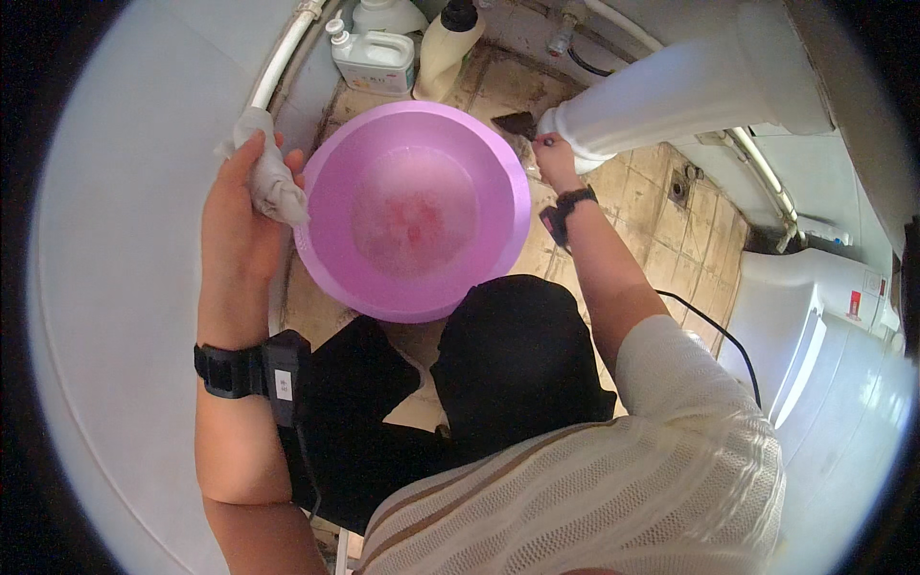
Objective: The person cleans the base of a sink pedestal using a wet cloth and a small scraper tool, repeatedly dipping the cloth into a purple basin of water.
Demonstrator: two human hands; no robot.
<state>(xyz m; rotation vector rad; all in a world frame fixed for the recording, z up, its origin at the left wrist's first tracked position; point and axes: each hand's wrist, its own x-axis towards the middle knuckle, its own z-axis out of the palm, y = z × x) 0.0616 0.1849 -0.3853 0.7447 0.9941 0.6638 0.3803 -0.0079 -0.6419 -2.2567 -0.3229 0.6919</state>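
Observation:
My left hand (240, 206) is closed on a crumpled whitish cloth (276, 182) beside the left wall. The cloth overlaps the lower end of a white pipe (284, 56); whether it is wrapped round the pipe, I cannot tell. Between my arms a pink-purple basin (331, 264) rests on the floor, with cloudy liquid and a reddish patch in its middle. Past the basin's right rim, my right hand (554, 161) is closed near the foot of a white pedestal (661, 91). A dark wedge-shaped piece (515, 124) shows next to its fingers; what the hand grips is unclear.
Behind the basin stand a white pump jug (376, 63) and a cream bottle (448, 50) with a black cap. Tan floor tiles (637, 206) have a small drain (679, 188) at right. A white fixture (781, 311) is farther right; a black cable (724, 335) runs near my right arm.

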